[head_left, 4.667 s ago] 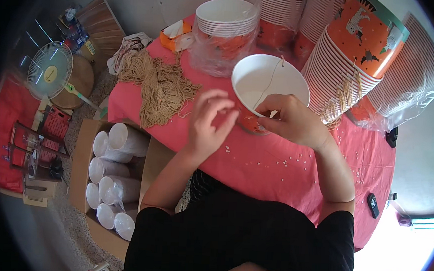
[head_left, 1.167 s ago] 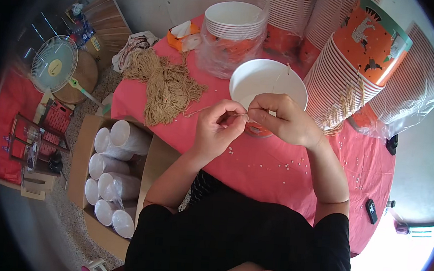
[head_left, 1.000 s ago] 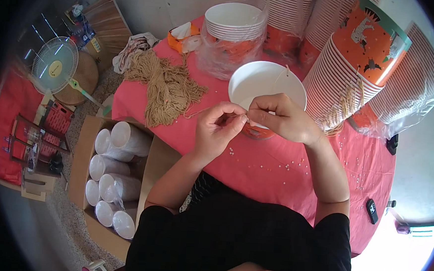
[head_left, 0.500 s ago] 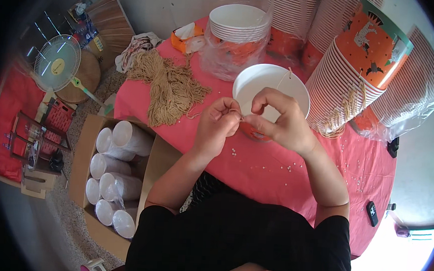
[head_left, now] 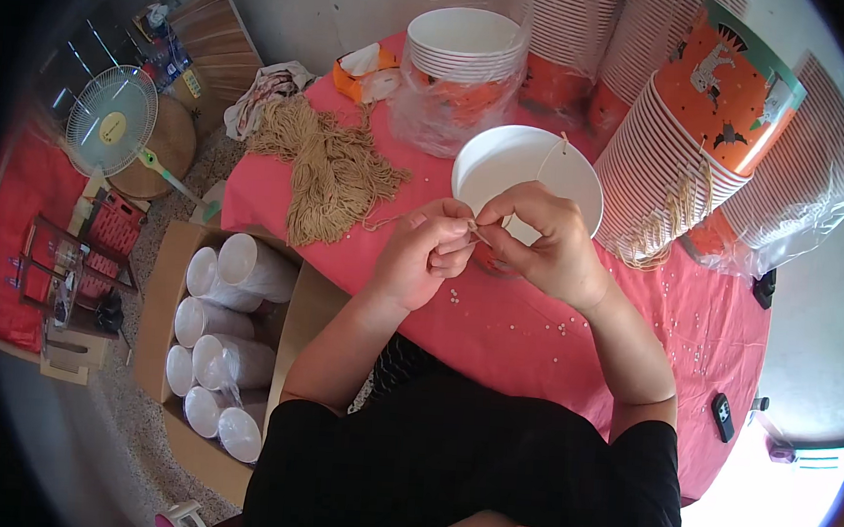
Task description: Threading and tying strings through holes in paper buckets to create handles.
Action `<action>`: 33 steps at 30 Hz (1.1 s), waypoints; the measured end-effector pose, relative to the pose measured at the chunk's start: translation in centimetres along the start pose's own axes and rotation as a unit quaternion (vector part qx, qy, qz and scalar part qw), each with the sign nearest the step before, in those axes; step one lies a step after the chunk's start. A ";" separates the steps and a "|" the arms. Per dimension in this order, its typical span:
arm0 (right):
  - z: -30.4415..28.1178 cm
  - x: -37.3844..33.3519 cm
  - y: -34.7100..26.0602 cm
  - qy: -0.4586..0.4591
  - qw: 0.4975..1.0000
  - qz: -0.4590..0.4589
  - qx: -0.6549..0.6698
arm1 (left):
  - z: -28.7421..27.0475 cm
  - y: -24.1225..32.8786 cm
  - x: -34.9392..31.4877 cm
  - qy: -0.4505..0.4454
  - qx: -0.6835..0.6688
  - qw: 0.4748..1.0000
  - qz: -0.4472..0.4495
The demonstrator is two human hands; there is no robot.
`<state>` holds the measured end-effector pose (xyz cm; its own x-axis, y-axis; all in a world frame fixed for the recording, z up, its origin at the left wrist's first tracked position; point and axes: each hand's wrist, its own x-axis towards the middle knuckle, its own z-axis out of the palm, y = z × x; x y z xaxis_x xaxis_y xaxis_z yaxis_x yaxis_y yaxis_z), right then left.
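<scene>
Just over the near rim of a white-lined paper bucket (head_left: 486, 161), both hands meet at a thin beige cord (head_left: 474, 226). My left hand (head_left: 423, 251) is closed, pinching the cord between thumb and forefinger with the other fingers curled. My right hand (head_left: 549, 237) pinches the same cord, thumb and forefinger bent toward each other. Part of the cord runs up inside the bucket to a knot at its far right rim. The bucket's orange printed outside is mostly hidden behind my hands. Left of them lies a heap of beige cords (head_left: 326, 171).
Leaning stacked orange buckets (head_left: 674, 173) with cords hanging from them stand at the right. Plastic-wrapped buckets (head_left: 463, 63) are behind. Tiny white bits (head_left: 561, 326) dot the pink tablecloth (head_left: 493, 364). A carton (head_left: 284, 381) of wrapped white cups is at lower left, and a fan (head_left: 112, 124) beyond.
My right thumb and forefinger have closed onto the cord beside my left fingertips; before, the forefinger was raised and apart. Both hands have shifted slightly, and the bucket stays in place.
</scene>
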<state>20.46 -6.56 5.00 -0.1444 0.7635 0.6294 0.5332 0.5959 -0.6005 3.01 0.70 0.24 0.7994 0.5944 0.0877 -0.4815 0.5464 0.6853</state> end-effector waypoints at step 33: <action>-2.0 -0.3 0.3 0.030 0.949 -0.118 -0.291 | 0.2 -1.1 -1.3 0.056 0.293 0.940 0.164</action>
<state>22.32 -7.07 5.61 -0.2787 0.5989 0.7507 0.8644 0.4971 -0.0756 2.54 -0.80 -0.52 0.5840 0.7503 0.3098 -0.3886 -0.0767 0.9182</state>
